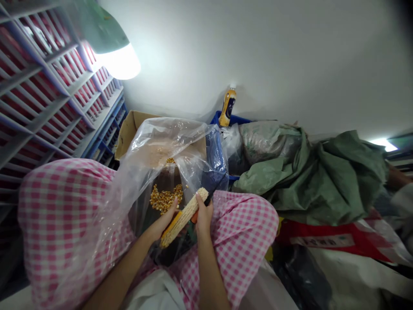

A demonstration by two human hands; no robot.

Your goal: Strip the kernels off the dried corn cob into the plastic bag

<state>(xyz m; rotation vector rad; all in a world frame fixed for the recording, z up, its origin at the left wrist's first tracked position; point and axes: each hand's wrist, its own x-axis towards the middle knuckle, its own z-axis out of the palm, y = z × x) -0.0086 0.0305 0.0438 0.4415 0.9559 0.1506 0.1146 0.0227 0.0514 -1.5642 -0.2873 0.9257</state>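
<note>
A mostly stripped corn cob slants across my lap, with a strip of yellow kernels left along its left edge. My left hand is closed on the cob's left side, thumb pointing up along it. My right hand grips the cob near its upper end, thumb on the bare face. Something dark and orange shows beside the right fingers; its kind is hidden. Beyond the hands, loose corn kernels lie in a clear plastic bag, which spreads over a cardboard box and my left leg.
A lit lamp hangs at the upper left before stacked plastic crates. A yellow bottle stands by the wall in a blue bin. Green cloth and a red bag lie on the right. Checked trousers cover my bent legs.
</note>
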